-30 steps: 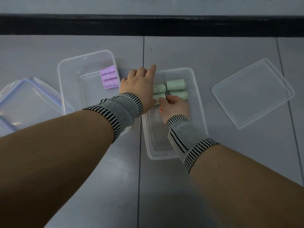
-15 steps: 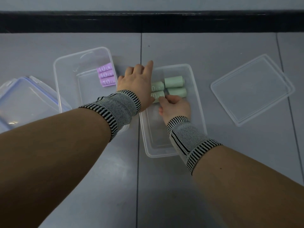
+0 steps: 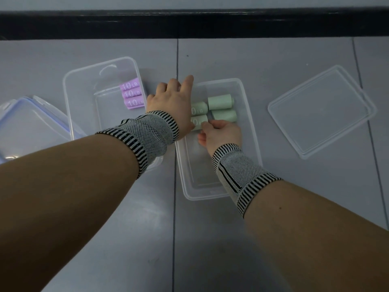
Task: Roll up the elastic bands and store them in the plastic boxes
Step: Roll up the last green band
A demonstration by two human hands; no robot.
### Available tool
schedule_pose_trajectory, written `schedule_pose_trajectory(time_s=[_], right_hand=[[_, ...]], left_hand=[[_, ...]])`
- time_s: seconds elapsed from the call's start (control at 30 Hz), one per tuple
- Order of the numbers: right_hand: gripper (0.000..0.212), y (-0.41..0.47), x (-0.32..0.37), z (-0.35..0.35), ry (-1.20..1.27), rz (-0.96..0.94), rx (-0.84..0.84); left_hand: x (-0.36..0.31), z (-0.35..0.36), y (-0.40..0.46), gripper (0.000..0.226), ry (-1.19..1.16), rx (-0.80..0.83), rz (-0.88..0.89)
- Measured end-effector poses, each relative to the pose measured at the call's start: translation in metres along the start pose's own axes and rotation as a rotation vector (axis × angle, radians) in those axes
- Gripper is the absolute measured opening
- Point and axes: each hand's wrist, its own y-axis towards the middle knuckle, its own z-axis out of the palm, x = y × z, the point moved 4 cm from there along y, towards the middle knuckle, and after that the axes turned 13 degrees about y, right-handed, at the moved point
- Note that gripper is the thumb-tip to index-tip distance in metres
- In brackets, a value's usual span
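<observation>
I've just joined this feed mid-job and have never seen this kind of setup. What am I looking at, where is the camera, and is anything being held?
There is no machine: a person works bare-handed, and a head-worn camera looks down at the floor. The left hand rests with straight fingers on the far left rim of the clear box that holds four green rolled bands. The right hand pinches the nearest green roll, beside the other green rolls. To the left, a second box holds three purple rolls marked 10 LB. A loose lid lies at right and a blue-edged lid at far left. Both wrists wear striped bands.
</observation>
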Motion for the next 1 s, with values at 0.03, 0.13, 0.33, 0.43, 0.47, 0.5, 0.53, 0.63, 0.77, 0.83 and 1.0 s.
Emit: schedule_pose_trajectory(time_s=[0.03, 0.13, 0.33, 0.43, 0.47, 0.5, 0.53, 0.63, 0.77, 0.83, 1.0], right_hand=[[0.014, 0.0, -0.002, -0.001, 0.006, 0.006, -0.002], [0.012, 0.002, -0.002, 0.0, -0.061, -0.045, -0.015], [0.026, -0.003, -0.002, 0.011, -0.215, -0.166, -0.021], [0.023, -0.003, 0.002, 0.006, -0.312, -0.233, -0.004], [0.021, -0.004, 0.005, 0.005, -0.331, -0.265, -0.01], [0.02, -0.005, 0.006, 0.004, -0.33, -0.285, -0.017], [0.02, -0.005, 0.006, 0.003, -0.32, -0.284, -0.021], [0.023, -0.004, 0.005, 0.003, -0.277, -0.216, -0.014], [0.028, -0.001, 0.007, 0.004, -0.273, -0.222, 0.014], [0.032, -0.002, 0.006, 0.007, -0.298, -0.231, 0.048], [0.028, -0.006, 0.01, 0.005, -0.322, -0.249, 0.146]], left_hand=[[0.0, 0.0, 0.0, 0.105, 0.008, 0.001, -0.003], [0.0, 0.0, -0.001, 0.103, 0.021, -0.009, -0.005], [0.001, 0.001, 0.0, 0.102, 0.0, -0.019, -0.009], [0.0, 0.0, -0.001, 0.103, -0.005, -0.035, 0.0], [0.0, 0.0, -0.002, 0.104, -0.005, -0.041, 0.009], [0.0, -0.001, -0.003, 0.104, -0.006, -0.045, 0.018], [0.001, -0.002, -0.004, 0.104, -0.007, -0.05, 0.028], [0.005, -0.008, -0.012, 0.099, -0.009, -0.108, 0.056], [0.005, -0.008, -0.043, 0.081, 0.049, -0.157, 0.18], [0.004, 0.003, -0.062, 0.083, 0.061, -0.104, 0.2], [0.005, 0.024, -0.075, 0.09, 0.014, -0.114, 0.096]])
